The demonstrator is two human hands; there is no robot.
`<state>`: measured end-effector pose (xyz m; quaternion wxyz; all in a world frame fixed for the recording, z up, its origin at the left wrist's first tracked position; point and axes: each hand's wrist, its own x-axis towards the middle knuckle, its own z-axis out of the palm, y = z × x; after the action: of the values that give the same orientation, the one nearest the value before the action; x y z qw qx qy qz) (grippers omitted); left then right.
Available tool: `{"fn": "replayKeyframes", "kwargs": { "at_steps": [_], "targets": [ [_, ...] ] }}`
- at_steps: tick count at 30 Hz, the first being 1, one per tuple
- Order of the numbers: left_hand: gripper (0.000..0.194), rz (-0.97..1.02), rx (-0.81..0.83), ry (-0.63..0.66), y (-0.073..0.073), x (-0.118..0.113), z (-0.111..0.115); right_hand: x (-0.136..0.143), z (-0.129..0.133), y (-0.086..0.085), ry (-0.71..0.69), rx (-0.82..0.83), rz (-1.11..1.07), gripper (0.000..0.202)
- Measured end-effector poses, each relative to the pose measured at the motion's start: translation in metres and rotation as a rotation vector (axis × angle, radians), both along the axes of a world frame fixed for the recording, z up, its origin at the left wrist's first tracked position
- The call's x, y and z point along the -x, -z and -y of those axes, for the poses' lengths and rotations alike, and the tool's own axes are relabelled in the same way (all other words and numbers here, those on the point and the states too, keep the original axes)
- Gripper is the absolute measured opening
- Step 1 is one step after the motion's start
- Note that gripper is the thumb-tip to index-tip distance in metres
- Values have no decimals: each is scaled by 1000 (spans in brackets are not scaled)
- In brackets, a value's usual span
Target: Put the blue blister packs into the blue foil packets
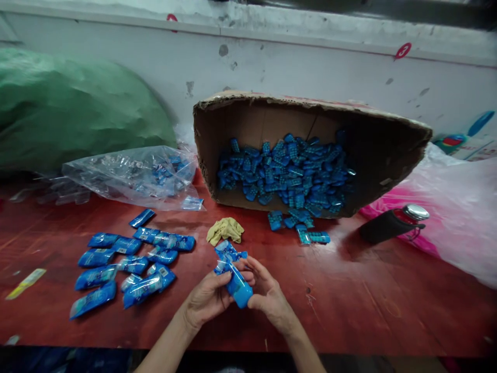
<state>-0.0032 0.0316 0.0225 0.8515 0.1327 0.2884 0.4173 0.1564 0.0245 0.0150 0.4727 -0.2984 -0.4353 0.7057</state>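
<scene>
Two bare hands meet above a red table (349, 305), close to its near edge, with a shiny blue packet (239, 286) between them. The packet slants, its rounded near end pointing down and to the right; its far end runs into printed blue wrapping (whether this is one piece or two overlapping, I cannot tell). The left hand (207, 300) pinches the packet, thumb laid over the top and fingers curled beneath. The right hand (274, 298) is curved around the other side, its thumb at the near end and its fingertips by the wrapping; whether it is gripping firmly or only steadying the packet, I cannot tell.

Just beyond the packet lies a crumpled yellow cloth (225, 230). To the left, a loose group of wrapped blue packets (142, 291) lies on the table, several touching or overlapping. Further left is a yellow strip (26, 283).

Behind the hands, a cardboard box (248, 116) opens toward the viewer, holding a heap of small blue pieces (287, 171), with a few more on the table before its lower edge. To the box's left is a clear plastic bag (112, 176) with blue-printed contents, and behind that a bulging green sack (77, 109). On the right, a black bottle (378, 226) with a silvery cap appears tilted beside pink and white plastic (454, 212). A pale, stained wall (279, 67) stands behind everything.
</scene>
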Motion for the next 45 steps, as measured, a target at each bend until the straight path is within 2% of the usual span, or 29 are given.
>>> {"fn": "replayKeyframes", "kwargs": {
  "at_steps": [4, 11, 15, 22, 30, 35, 42, 45],
  "targets": [
    [21, 2, 37, -17, 3, -7, 1, -4, -2, -1, -61, 33, 43, 66],
    [20, -61, 98, -31, -8, -18, 6, -6, -5, -3, -50, 76, 28, 67],
    [21, -44, 80, -31, -9, -17, 9, -8, -7, -5, -40, 59, 25, 63],
    [25, 61, 36, -14, -6, -18, 10, -15, -7, -6, -118, 49, 20, 61],
    [27, -117, 87, -143, -12, -32, 13, -13, -8, -8, -127, 75, -16, 60],
    [30, -215, 111, -219, -15, -44, 18, -10, -2, -1, -49, 52, 28, 53],
    [24, -74, 118, -71, -14, -32, 20, -14, -3, 4, -98, 156, 0, 58],
    [22, -63, 103, -75, -9, -30, 21, -10, -6, 3, -150, 220, -24, 65]
  ]
}}
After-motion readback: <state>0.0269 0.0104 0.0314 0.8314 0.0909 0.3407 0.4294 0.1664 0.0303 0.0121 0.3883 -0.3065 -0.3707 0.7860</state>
